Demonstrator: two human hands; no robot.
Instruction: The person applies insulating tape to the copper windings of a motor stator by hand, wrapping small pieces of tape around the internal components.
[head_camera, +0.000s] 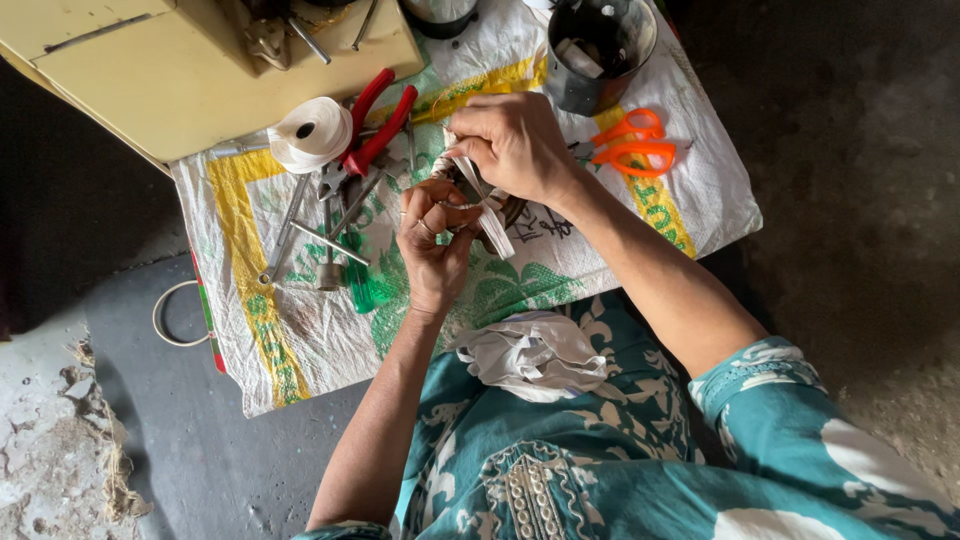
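At frame centre, the right hand (515, 145) and left hand (435, 240) cover most of the dark round part (505, 208) they hold, so its shape stays unclear. The top edge cuts off the cream machine (180, 70) and the dark cup (600, 50).

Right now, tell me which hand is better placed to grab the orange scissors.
Right hand, probably: the orange scissors lie just beside its wrist on the woven sack. The left hand sits farther away, pinching the white tape strip.
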